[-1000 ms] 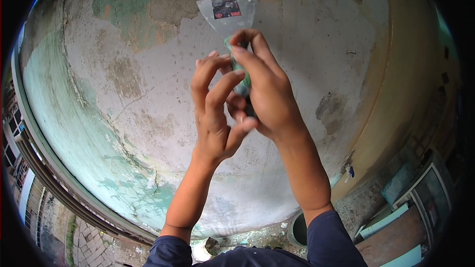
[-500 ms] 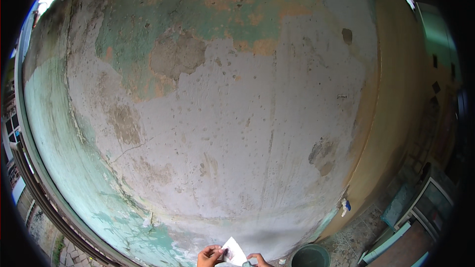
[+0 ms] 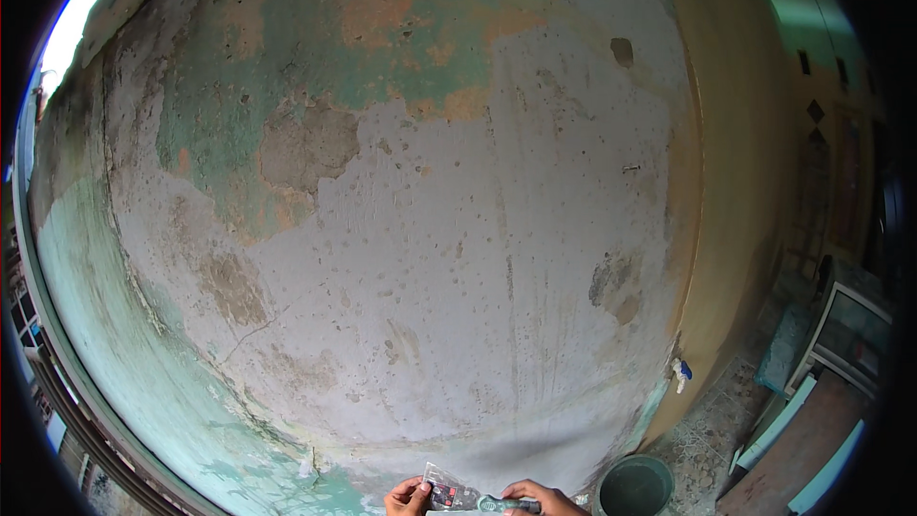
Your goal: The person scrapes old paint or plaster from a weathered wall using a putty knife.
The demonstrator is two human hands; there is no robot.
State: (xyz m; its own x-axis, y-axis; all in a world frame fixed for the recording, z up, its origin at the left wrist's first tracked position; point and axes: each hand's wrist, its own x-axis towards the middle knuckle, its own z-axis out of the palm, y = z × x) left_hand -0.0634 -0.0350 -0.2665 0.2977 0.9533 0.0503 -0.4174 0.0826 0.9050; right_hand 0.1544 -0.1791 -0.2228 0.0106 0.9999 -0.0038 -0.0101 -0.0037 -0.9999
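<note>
At the lower edge I hold a scraper (image 3: 464, 497) that looks like a putty knife. Its thin, fan-shaped blade widens toward the left and bears a dark and red label. My left hand (image 3: 409, 498) pinches the blade's wide side between thumb and fingers. Around the grey-green handle, on the right, my right hand (image 3: 546, 499) is closed. Both hands are in front of the foot of a worn wall (image 3: 430, 296) with flaking white, green and orange paint.
A dark green bucket (image 3: 635, 487) stands on the floor to the right of my right hand. Beyond it lean framed panels and boards (image 3: 798, 444). A small blue and white thing (image 3: 681, 375) is at the wall corner. A metal rail (image 3: 72, 420) runs along the left.
The view has shifted, and the wall and bucket sit differently in it. The blade has turned from bright white to showing its label. More of my right hand and the handle shows.
</note>
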